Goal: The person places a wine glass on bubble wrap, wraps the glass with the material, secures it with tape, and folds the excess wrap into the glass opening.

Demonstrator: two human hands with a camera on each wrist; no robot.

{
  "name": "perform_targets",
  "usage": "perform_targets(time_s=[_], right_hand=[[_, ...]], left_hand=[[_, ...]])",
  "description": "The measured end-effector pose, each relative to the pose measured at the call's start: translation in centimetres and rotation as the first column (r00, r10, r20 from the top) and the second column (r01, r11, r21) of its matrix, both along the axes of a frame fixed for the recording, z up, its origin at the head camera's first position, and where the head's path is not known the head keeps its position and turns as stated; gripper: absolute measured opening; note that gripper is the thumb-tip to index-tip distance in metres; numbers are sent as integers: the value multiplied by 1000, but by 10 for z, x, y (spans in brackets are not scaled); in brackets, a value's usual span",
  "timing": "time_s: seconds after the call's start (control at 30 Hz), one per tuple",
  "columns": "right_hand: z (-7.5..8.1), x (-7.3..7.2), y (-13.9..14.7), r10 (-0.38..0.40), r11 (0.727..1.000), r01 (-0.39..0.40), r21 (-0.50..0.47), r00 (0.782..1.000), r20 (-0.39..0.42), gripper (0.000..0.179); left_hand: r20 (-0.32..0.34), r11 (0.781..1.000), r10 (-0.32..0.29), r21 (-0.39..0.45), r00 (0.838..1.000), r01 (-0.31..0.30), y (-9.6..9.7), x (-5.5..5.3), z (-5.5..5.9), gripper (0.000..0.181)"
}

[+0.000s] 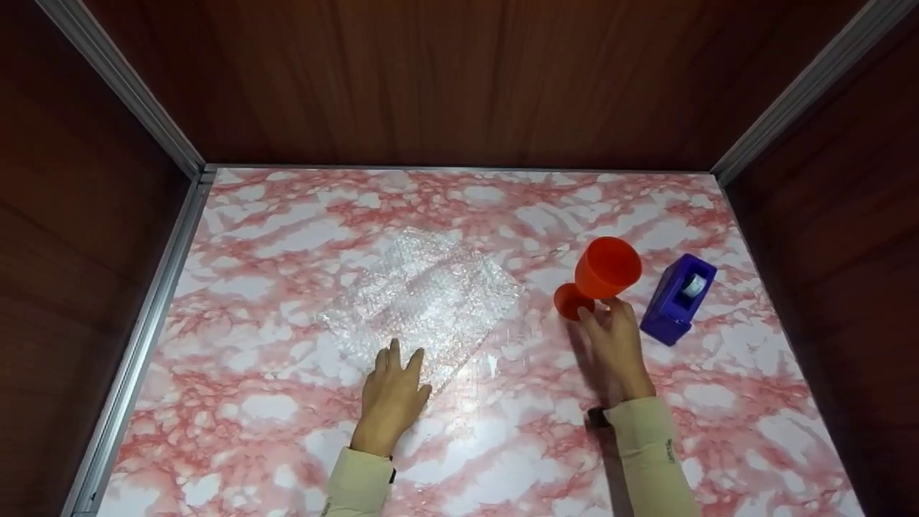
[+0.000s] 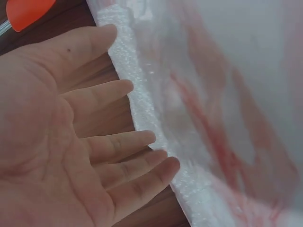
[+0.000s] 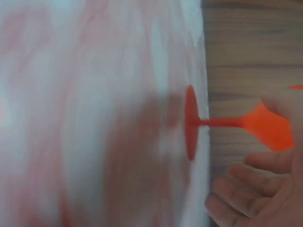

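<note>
A red goblet [image 1: 607,269] stands upright on its round foot at the right. My right hand [image 1: 619,345] holds it low on the bowl, the thumb on one side and the fingers on the other. In the right wrist view the thumb covers part of the goblet's bowl [image 3: 267,127], while its thin stem and foot show. A sheet of clear bubble wrap [image 1: 445,294] lies spread out left of the middle. Over its near edge is my left hand [image 1: 391,395], fingers straight and spread, with nothing in its grasp; its palm shows in the left wrist view.
A purple tape dispenser [image 1: 666,309] with a roll in it stands just right of the goblet. The table top [image 1: 251,445] has a red and white marbled pattern. Dark wooden panels [image 1: 459,86] with metal edging close off the back and both sides.
</note>
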State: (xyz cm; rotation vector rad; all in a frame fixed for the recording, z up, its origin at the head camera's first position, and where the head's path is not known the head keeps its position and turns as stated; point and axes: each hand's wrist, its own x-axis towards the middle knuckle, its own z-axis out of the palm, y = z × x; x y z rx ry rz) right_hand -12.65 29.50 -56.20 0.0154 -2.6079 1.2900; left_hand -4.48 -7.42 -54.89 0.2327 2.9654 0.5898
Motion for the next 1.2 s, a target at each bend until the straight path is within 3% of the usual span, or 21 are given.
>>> perform_targets(time_s=[0.1, 0.23, 0.63, 0.87, 1.07, 1.2], right_hand=[[-5, -13, -2, -66, 988, 72, -140, 997, 51, 33], [-8, -22, -6, -163, 974, 179, -141, 979, 118, 30], [-15, -30, -14, -233, 966, 234, -111, 972, 30, 19], [-8, -20, -12, -198, 978, 193, -73, 978, -69, 17], [14, 1, -11, -155, 987, 152, -52, 985, -73, 13], [31, 15, -12, -121, 993, 118, -31, 980, -157, 10]], left_hand=[[-22, 1000, -11, -10, 1000, 11, -1, 0, -3, 59], [-13, 1000, -16, -5, 1000, 16, -1, -1, -4, 61], [50, 999, -18, 32, 999, 16, -3, 0, -3, 60], [19, 1000, -21, 18, 1000, 20, -1, -2, 1, 56], [31, 998, -60, -12, 998, 60, 1, -6, 4, 53], [33, 996, -89, 12, 996, 88, 2, -7, 3, 51]])
